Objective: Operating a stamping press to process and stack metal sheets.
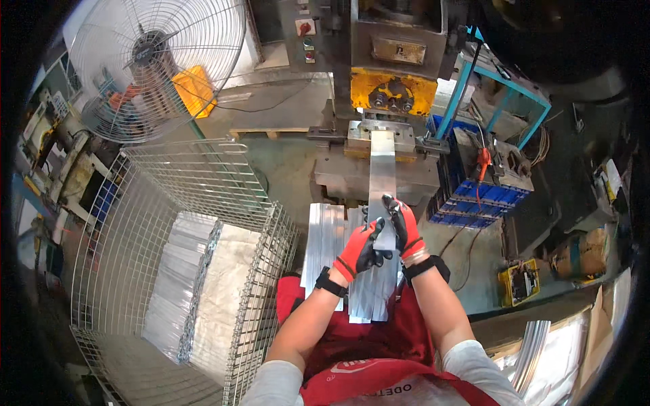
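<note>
A long flat metal strip (382, 169) runs away from me, its far end resting in the die of a press (391, 91). Both my hands wear red gloves with black fingers. My left hand (365, 247) closes on the strip's near left edge. On the opposite edge, my right hand (404, 223) grips the strip a little farther forward. Beneath my hands lie stacks of similar metal strips (325, 240), above my lap and red apron (365, 345). The stacks are partly hidden by my left hand and forearm.
At left stands a wire mesh cage (254, 298) holding bundled strips and a pale cloth (223, 298). A large fan (152, 54) is behind it. Blue crates (474, 196) stand right of the press, near a yellow bin (519, 282). Cables cross the floor.
</note>
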The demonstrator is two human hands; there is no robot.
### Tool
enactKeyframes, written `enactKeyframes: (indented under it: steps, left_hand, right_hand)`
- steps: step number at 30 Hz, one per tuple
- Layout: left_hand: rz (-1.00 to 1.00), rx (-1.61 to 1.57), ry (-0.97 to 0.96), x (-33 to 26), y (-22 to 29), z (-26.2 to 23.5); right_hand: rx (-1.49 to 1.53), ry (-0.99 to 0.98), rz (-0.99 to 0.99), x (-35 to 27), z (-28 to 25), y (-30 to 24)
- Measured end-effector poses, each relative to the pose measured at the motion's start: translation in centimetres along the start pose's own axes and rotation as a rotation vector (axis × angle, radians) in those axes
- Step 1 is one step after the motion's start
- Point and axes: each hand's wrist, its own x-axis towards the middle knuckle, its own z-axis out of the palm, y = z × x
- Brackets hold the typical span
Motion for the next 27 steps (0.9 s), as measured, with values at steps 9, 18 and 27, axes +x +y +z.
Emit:
enactKeyframes:
  steps: [9,18,27]
  left_hand:
    - [0.273,1.368,0.177,-8.6,0.1,-2.0]
    - [0.482,1.822,0.091,-12.2,5.2,-1.0]
    - [0.437,0.942,0.492,-9.0,-0.4,-6.6]
  right_hand:
    - [-0.990,0.152,-0.470,-7.2,0.2,-9.7]
    - [-1.498,-0.647,-0.520,-9.0,-2.0,-11.5]
    - [-0.225,-0.091,0.096,-5.4,-1.4,-8.6]
